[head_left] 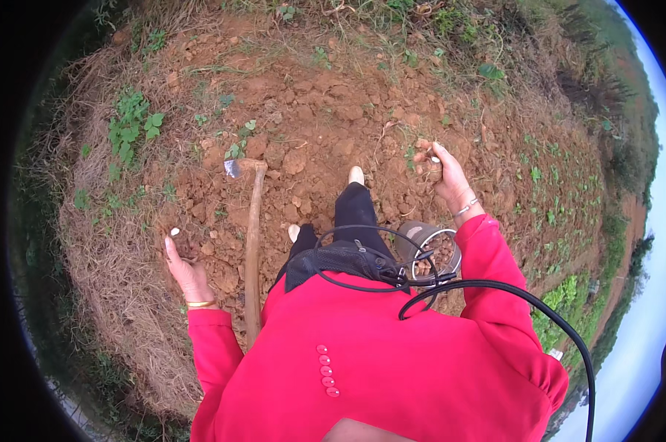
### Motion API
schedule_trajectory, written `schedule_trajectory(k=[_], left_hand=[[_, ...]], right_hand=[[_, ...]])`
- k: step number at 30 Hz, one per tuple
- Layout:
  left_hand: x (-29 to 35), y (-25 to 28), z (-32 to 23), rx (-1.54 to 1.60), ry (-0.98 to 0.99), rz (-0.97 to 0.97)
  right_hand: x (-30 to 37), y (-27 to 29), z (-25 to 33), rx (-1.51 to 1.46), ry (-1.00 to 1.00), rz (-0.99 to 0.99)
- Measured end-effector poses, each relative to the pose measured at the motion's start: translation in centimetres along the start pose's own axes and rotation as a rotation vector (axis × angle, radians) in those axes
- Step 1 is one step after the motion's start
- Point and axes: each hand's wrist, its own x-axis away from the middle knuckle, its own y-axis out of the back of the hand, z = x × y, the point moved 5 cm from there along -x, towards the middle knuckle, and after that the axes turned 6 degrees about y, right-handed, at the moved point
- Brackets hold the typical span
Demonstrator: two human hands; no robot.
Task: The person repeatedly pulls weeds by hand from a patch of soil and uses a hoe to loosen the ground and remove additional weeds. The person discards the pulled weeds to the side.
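My left hand (188,275) hangs over the dry grass and soil at the left, its thumb stretched out and its other fingers mostly out of sight; nothing shows in it. A hoe (254,228) stands between that hand and my legs, its wooden handle running toward my body and its metal blade on the soil. My right hand (451,179) is held out over the ground at the right, fingers curled toward the thumb; what lies in them, if anything, is too small to name. Below it, beside my right leg, a bucket (414,234) holds small brown lumps.
Loose reddish soil with clods (325,118) spreads ahead of my feet. Leafy green plants (130,121) grow at the left, beside dry grass (119,295). A black cable (539,300) loops across my red jacket to the right. Rows of small seedlings (546,177) line the far right.
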Motion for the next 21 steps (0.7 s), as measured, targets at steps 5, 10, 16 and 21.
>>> schedule_trajectory(k=[5, 10, 16, 21], left_hand=[[0.7, 3.4, 5.5, 0.114, 0.273, -0.158], [0.6, 6.0, 8.6, 0.086, 0.397, -0.112], [1.7, 3.6, 9.1, 0.083, 0.564, -0.132], [2.8, 2.7, 9.9, 0.063, 0.578, -0.118]], right_hand=[[6.3, 17.5, -6.9, 0.278, -0.003, -0.448], [13.4, 31.2, -12.9, 0.909, 0.020, -0.751], [16.3, 36.7, -15.1, 1.416, -0.309, -0.845], [9.7, 30.0, -15.1, 1.102, -0.159, -0.524]])
